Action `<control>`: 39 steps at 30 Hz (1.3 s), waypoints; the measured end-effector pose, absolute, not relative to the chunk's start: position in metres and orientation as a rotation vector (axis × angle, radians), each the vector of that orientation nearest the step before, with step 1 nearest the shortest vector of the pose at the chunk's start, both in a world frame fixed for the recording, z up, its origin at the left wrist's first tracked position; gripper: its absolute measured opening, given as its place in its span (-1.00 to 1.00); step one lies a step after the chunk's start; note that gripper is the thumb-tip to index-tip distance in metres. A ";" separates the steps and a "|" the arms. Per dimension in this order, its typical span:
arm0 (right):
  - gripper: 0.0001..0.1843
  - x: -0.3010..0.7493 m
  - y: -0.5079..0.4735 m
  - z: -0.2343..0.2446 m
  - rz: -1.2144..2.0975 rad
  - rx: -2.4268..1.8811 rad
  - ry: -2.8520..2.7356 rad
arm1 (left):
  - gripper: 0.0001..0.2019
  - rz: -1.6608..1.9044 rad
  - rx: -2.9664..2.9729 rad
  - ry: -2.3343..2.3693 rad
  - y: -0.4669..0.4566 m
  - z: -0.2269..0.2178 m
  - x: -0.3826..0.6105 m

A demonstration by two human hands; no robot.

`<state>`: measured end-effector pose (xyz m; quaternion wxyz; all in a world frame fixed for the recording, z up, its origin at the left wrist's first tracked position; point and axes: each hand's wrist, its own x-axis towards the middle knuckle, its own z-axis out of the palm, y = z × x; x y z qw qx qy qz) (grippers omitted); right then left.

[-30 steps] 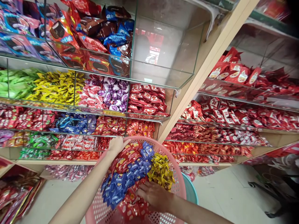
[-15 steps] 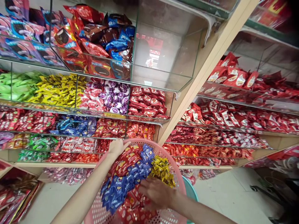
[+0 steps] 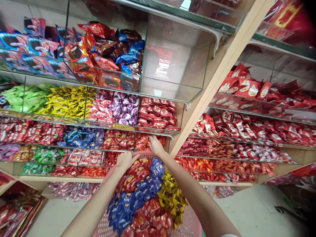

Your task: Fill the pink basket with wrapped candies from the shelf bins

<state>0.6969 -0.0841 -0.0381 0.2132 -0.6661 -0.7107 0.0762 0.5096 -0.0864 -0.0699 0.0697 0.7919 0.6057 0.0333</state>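
My left hand [image 3: 124, 161] is closed over the far rim of a pink plastic basket [image 3: 195, 217] with a perforated wall. Inside lie wrapped candies in groups: red ones [image 3: 134, 171] at the far left, a band of blue ones [image 3: 125, 200], yellow ones [image 3: 172, 197] at the right and more red ones [image 3: 150, 219] at the near side. Beyond the rim, my right hand [image 3: 156, 145] reaches into a shelf compartment of orange-red wrapped candies [image 3: 142, 141]. Its fingers look stretched out over them, with the tips partly hidden.
Glass-divided shelves of candies rise in front, with yellow packets [image 3: 69, 102], purple-and-white candies [image 3: 125, 107] and large cookie packs [image 3: 106, 56]. A slanting wooden post [image 3: 222, 75] separates them from a right-hand shelf of red packets [image 3: 247, 85]. Tiled floor [image 3: 237, 214] shows below.
My right hand has left the candies in the basket and moved forward to the shelf compartment. My left hand stays on the rim. The view has shifted slightly.
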 end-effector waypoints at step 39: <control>-0.68 0.682 -0.246 -0.063 1.703 -1.379 -1.075 | -0.26 0.095 2.431 1.814 -0.086 -0.071 0.510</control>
